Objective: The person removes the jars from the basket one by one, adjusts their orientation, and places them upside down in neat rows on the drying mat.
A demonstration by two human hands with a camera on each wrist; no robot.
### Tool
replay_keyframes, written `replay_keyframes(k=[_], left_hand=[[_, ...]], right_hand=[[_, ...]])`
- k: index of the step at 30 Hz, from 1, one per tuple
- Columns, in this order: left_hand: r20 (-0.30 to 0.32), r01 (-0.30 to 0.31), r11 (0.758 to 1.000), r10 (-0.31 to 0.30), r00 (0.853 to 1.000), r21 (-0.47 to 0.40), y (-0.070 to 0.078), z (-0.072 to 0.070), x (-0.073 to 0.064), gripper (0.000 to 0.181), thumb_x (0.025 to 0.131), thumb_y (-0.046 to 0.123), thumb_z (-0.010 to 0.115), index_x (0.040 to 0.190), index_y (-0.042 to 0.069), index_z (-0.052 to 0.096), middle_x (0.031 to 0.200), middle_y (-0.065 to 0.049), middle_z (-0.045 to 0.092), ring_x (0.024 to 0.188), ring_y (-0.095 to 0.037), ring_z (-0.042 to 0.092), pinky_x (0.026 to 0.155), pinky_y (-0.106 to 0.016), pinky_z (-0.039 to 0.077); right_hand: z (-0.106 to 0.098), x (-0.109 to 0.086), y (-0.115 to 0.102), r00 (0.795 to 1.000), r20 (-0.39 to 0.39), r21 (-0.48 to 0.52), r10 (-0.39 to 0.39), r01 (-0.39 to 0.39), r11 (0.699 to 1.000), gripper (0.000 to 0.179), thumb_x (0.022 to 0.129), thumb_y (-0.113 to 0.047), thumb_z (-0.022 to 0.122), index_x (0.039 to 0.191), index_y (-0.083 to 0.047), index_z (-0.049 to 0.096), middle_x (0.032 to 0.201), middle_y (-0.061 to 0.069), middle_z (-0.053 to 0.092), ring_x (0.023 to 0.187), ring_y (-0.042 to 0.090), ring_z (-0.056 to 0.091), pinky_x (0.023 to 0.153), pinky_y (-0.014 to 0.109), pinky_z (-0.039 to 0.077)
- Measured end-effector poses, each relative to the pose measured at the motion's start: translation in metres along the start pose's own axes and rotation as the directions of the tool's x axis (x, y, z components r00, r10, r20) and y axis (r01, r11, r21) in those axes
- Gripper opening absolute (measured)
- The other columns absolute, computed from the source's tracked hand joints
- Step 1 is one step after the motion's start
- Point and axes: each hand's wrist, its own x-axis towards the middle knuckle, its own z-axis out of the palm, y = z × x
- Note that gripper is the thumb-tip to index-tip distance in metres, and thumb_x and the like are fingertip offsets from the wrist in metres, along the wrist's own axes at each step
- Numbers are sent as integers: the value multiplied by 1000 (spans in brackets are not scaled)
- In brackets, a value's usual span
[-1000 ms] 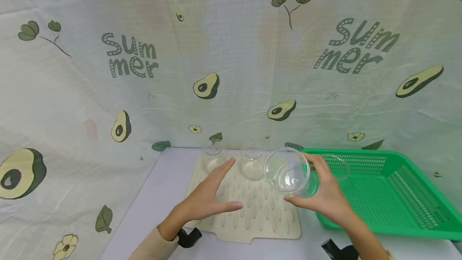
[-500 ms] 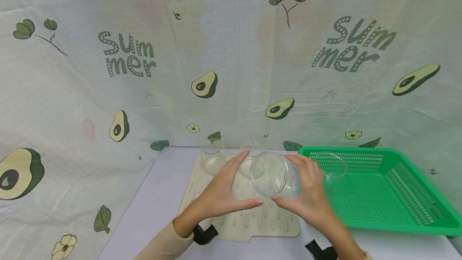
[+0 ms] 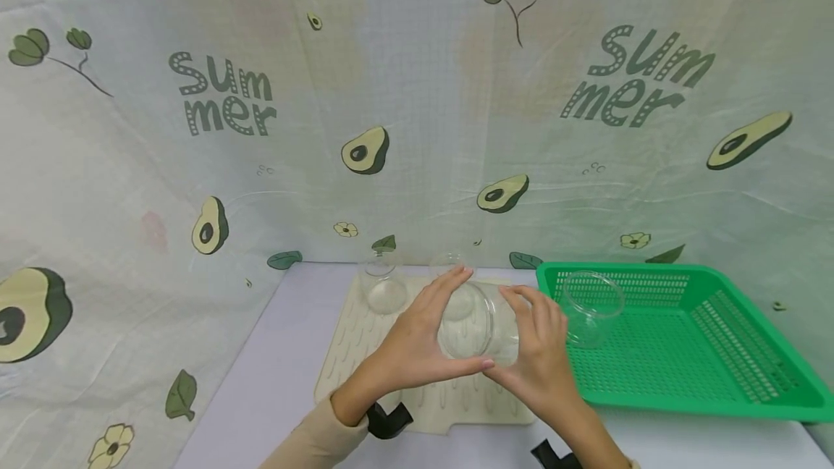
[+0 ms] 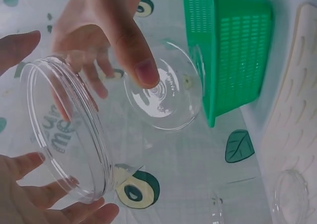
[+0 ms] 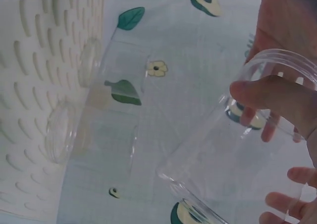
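Observation:
A clear cup (image 3: 504, 331) lies tilted sideways in the air above the cream ridged mat (image 3: 339, 353), its ringed rim toward the left. My right hand (image 3: 544, 353) grips the cup's wall between thumb and fingers. My left hand (image 3: 417, 346) curves around the rim with thumb and fingers spread. In the left wrist view, the left fingertips (image 4: 34, 159) are at the rim, while the left thumb appears slightly apart from it. The cup's body (image 5: 213, 154) shows see-through in the right wrist view.
Two clear cups, a left one (image 3: 384, 295) and a right one (image 3: 448, 260), stand at the mat's back. Another clear cup (image 3: 589, 320) stands in the green basket (image 3: 710, 412) on the right. A printed curtain (image 3: 417, 93) hangs behind the white table (image 3: 260, 368).
My right hand has moved left with the cup, from beside the basket to over the mat. My left hand has moved right and now curves around the cup's rim.

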Motion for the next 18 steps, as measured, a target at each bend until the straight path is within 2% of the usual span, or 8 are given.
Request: replay_keyframes(k=[8, 13, 18], left_hand=[[-4, 13, 1000, -13, 1000, 22, 0, 4, 0, 96, 77, 56, 80, 154, 26, 32, 158, 9, 29, 143, -12, 32, 104, -49, 44], [-14, 16, 999, -15, 1000, 32, -2, 7, 0, 93, 77, 56, 80, 152, 27, 34, 153, 9, 35, 139, -10, 37, 101, -46, 47], [-25, 14, 999, -13, 1000, 36, -5, 9, 0, 89, 77, 55, 80, 149, 23, 39, 148, 10, 39, 135, -10, 41, 98, -43, 49]], right_hand=[[6, -3, -2, 1000, 8, -37, -12, 12, 999, 106, 47, -28, 94, 140, 0, 50, 132, 23, 48, 119, 43, 41, 87, 53, 32], [9, -4, -1, 1000, 0, -54, -26, 26, 998, 106, 46, -28, 94, 139, 0, 51, 132, 23, 48, 119, 44, 41, 89, 53, 31], [12, -5, -1, 998, -19, -67, -51, 50, 997, 106, 44, -23, 94, 138, 1, 52, 132, 24, 49, 118, 45, 42, 87, 52, 32]])
